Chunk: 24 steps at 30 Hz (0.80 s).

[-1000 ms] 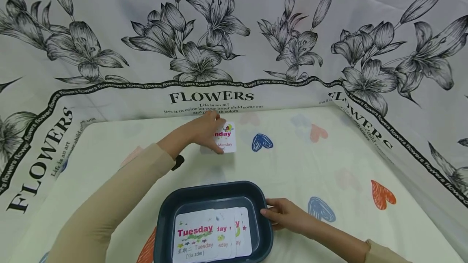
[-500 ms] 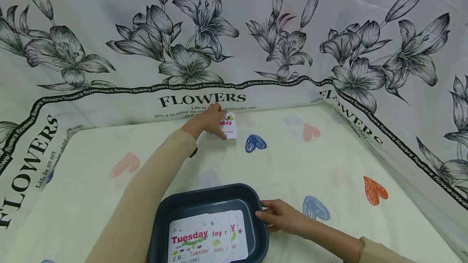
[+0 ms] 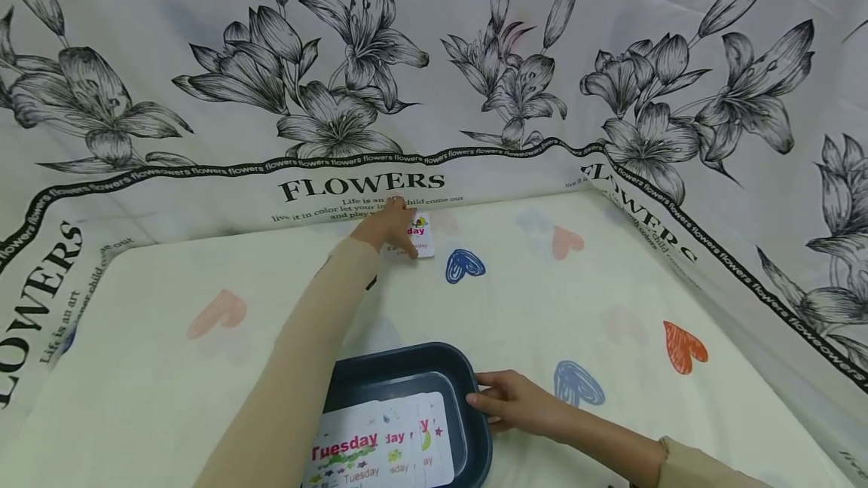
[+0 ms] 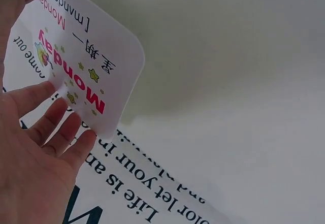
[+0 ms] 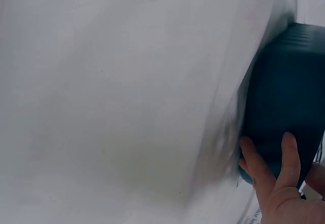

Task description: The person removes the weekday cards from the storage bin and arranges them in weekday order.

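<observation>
Near the tabletop's (image 3: 515, 322) far edge, the left hand (image 3: 389, 224) holds the Monday card (image 3: 423, 238), its grip pinching the card between thumb and fingertips. Heart-printed surface stretches from there to the dark tray (image 3: 434, 358), and more runs rightward. In the left wrist view the card reads "Monday" twice, with 星期一 between; the floral cloth (image 3: 224, 205) behind says "FLOWERS". The tray carries overlapping cards, the "Tuesday" card (image 3: 353, 420) uppermost. The right hand's (image 3: 518, 404) grip pinches the tray's right side, thumb at the rim, fingers against the outer wall.
</observation>
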Each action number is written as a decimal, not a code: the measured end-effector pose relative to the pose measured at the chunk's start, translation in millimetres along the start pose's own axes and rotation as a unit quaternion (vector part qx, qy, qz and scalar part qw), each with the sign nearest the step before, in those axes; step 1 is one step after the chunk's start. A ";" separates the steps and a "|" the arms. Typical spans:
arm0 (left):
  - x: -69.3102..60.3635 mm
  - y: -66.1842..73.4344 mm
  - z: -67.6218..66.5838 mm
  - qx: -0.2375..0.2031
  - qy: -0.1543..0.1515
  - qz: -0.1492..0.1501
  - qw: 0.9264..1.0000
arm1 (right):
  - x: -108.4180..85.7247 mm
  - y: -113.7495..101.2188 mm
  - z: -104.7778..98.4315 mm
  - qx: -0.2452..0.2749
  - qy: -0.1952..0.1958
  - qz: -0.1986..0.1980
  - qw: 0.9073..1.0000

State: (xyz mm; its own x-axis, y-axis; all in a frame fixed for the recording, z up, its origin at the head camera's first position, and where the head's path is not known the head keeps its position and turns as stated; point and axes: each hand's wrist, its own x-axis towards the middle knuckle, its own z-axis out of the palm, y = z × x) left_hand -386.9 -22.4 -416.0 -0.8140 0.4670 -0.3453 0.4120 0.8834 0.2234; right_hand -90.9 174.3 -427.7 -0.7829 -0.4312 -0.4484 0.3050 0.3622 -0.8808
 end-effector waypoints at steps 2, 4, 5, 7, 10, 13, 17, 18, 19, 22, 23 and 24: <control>1.6 -2.6 1.6 0.003 -0.005 -0.008 1.000 | 0.4 -0.1 0.5 -0.002 0.001 0.001 1.000; 2.8 -4.1 3.0 -0.001 -0.006 -0.012 1.000 | 0.3 -0.9 0.3 -0.003 0.001 0.002 1.000; 3.4 -4.3 3.6 0.001 -0.007 -0.010 1.000 | 0.3 -1.2 0.5 -0.004 0.001 0.004 1.000; 4.1 -4.6 5.3 0.001 -0.013 -0.009 1.000 | 0.4 -1.6 0.7 -0.003 0.002 0.006 1.000; 5.5 -5.8 7.6 0.007 -0.031 -0.009 0.999 | 0.9 -1.3 1.8 0.000 0.002 0.007 1.000; 4.1 -6.2 8.2 0.006 -0.042 -0.016 0.999 | 1.1 -0.7 2.8 0.002 0.001 0.005 1.000; 3.6 -6.0 6.9 0.000 -0.036 -0.013 0.999 | 0.9 -0.6 2.0 -0.001 0.000 0.000 1.000; 4.0 -6.3 6.5 -0.006 -0.033 -0.009 0.999 | 0.7 -0.7 1.6 -0.001 0.000 0.000 1.000; 4.7 -6.8 6.3 -0.013 -0.027 -0.002 1.000 | 0.6 -0.7 1.3 -0.001 0.000 -0.001 1.000; 6.8 -8.9 5.2 -0.031 -0.007 0.021 0.999 | 0.1 -0.7 0.3 -0.001 0.000 -0.001 1.000; 6.9 -9.3 4.2 -0.036 -0.001 0.030 0.999 | 0.1 -0.5 0.1 0.000 -0.001 -0.001 1.000; 6.8 -9.3 2.8 -0.038 0.003 0.036 0.999 | 0.0 -0.3 -0.2 -0.001 0.000 -0.001 1.000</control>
State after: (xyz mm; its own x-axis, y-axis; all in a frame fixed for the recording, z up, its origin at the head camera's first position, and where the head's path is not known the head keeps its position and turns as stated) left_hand -395.2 -27.4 -423.0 -0.7862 0.5284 -0.3203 0.4373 0.8420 0.3159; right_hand -91.1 174.4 -427.4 -0.7835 -0.4315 -0.4471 0.3024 0.3638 -0.8810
